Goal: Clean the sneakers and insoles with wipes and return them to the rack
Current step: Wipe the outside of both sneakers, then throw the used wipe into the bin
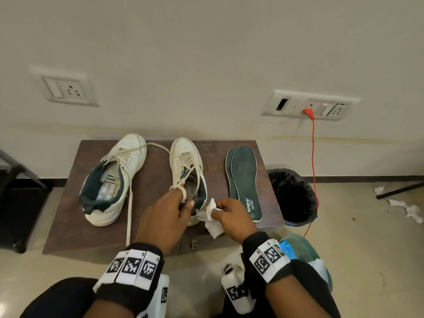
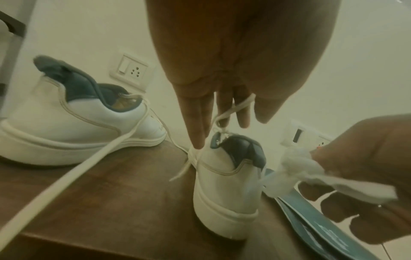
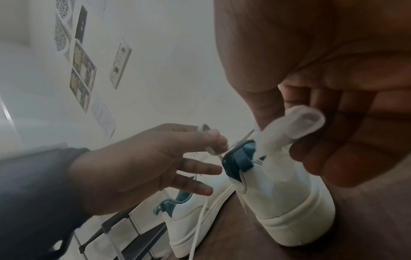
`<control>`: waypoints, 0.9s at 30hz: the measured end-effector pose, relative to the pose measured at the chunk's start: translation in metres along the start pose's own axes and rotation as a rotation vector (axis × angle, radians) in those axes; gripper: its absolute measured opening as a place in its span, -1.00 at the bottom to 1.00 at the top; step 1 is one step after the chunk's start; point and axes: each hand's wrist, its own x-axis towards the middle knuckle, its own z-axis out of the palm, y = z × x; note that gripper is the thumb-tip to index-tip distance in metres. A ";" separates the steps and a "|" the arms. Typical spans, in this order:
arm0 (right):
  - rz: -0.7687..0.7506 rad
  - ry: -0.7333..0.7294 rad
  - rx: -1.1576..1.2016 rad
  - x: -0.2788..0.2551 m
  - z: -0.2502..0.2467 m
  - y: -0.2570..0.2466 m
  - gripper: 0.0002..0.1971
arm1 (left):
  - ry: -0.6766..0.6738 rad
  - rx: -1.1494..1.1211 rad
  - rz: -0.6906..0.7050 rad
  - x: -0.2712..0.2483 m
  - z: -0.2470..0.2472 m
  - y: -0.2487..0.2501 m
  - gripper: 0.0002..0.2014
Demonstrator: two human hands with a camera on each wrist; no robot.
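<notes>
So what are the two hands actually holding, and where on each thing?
The right hand pinches a crumpled white wipe near its upper end. The left hand has a lace loop of the nearer sneaker over its fingers.

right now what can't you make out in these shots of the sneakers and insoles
- Lower insole, head view: mostly covered by the upper insole.
- Heel of the right sneaker, head view: hidden behind the left hand and the wipe.
- Right hand, right wrist view: cut off by the frame edges, too close and blurred.
- Rack: only dark bars at the bottom of the right wrist view.
- Dirt on the wipe: too small to tell.
</notes>
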 end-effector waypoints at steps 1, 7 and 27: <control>0.000 0.005 0.011 -0.004 -0.001 0.000 -0.93 | 0.037 0.025 -0.006 -0.007 -0.004 0.003 -0.83; -0.054 0.093 0.021 -0.029 -0.014 -0.002 -0.92 | -0.007 0.300 -0.163 -0.032 -0.019 0.040 -0.69; 0.330 0.404 0.052 -0.033 -0.180 0.107 -0.75 | -0.381 0.493 0.250 0.029 0.113 0.195 -0.78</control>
